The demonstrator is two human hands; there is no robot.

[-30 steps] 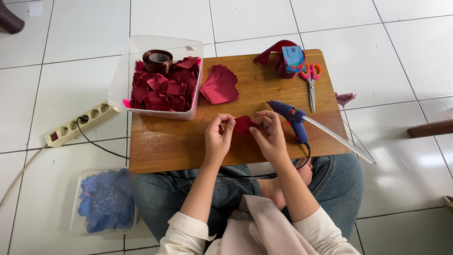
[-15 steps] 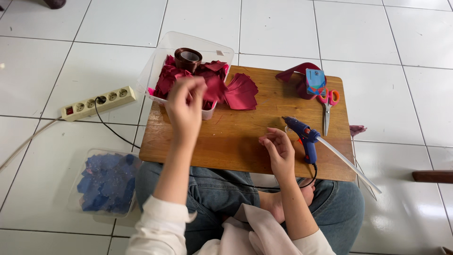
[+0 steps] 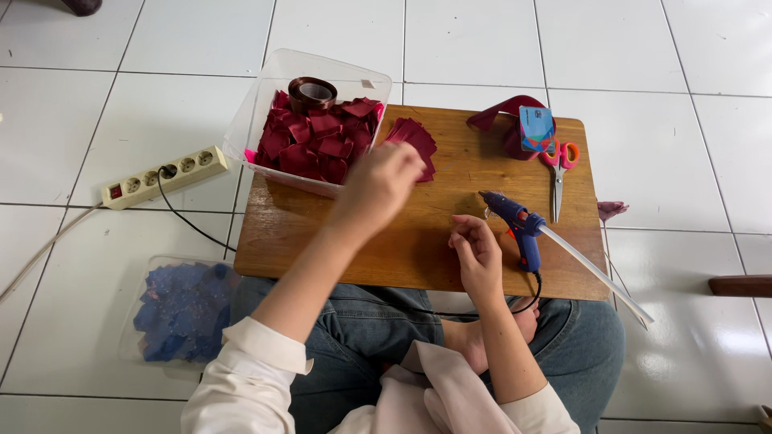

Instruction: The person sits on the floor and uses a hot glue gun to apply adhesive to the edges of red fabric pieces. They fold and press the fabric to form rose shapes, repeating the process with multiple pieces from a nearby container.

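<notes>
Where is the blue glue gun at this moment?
The blue glue gun lies on the right part of the wooden table, between the right hand and the scissors.

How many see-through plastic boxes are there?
2. One clear plastic box of dark red ribbon pieces sits at the wooden table's back left corner. One clear plastic box of blue pieces lies on the floor, left of the person's knee.

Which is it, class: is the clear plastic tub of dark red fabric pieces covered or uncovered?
Uncovered. The clear plastic tub has no lid on it, and the dark red fabric pieces and a ribbon roll lie exposed inside.
</notes>
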